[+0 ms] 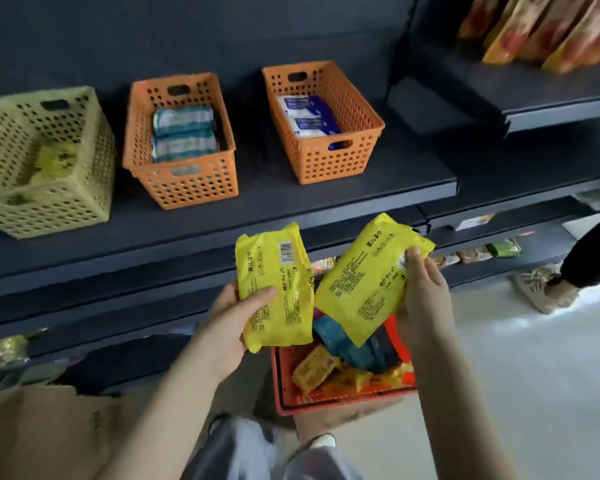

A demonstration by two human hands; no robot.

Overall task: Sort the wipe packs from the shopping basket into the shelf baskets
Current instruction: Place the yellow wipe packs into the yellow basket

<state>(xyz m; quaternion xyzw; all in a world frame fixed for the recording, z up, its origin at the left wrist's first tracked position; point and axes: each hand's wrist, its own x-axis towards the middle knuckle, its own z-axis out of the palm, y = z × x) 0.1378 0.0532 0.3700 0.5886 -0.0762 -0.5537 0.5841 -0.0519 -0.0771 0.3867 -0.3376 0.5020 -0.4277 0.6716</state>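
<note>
Left hand (227, 318) and right hand (426, 296) grip yellow packs (274, 271) near shelf edge (187, 233)

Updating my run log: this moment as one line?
left hand holds yellow pack | right hand holds second yellow pack | both over shopping basket | not yet shelved

The green basket (66, 202), middle orange basket (194, 188) and right orange basket (326, 164) are left open above; bare shelf (413, 168) is seen rightward, bounded by the upper shelf (561, 119).
</note>
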